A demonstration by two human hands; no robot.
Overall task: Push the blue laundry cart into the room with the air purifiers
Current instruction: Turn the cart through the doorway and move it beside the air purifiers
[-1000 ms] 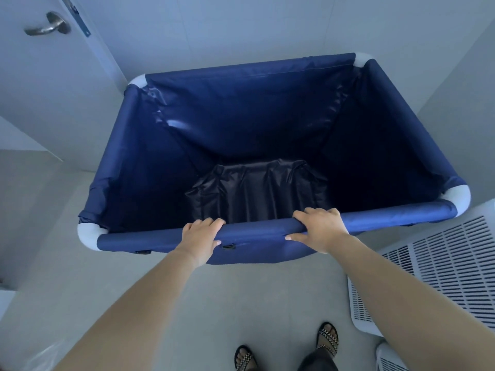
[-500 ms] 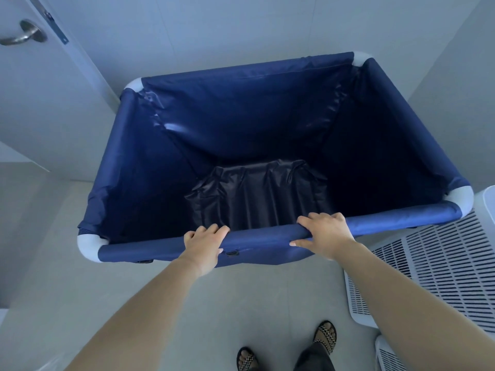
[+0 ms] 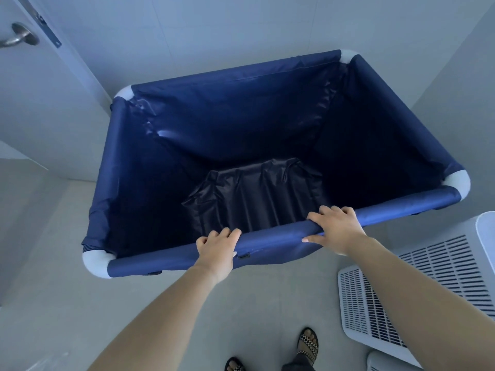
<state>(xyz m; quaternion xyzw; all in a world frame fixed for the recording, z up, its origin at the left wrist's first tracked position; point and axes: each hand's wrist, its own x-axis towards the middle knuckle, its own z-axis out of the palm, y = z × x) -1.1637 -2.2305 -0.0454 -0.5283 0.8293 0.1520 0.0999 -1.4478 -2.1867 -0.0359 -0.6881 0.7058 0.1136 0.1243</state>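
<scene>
The blue laundry cart fills the middle of the view, a deep navy fabric bin with white corner joints and a crumpled dark liner at its bottom. My left hand grips the near rim bar left of centre. My right hand grips the same bar further right, fingers curled over the top. The cart's far edge sits close to the pale wall. A white air purifier with slotted grilles stands at the right, just beside the cart's near right corner.
An open white door with a metal lever handle stands at the left, close to the cart's far left corner. A second white unit peeks in at the bottom right. Pale floor tiles lie around my sandalled feet.
The cart has turned a little clockwise and shifted right, its near right corner now beside the air purifier. Both hands keep their grip on the near bar.
</scene>
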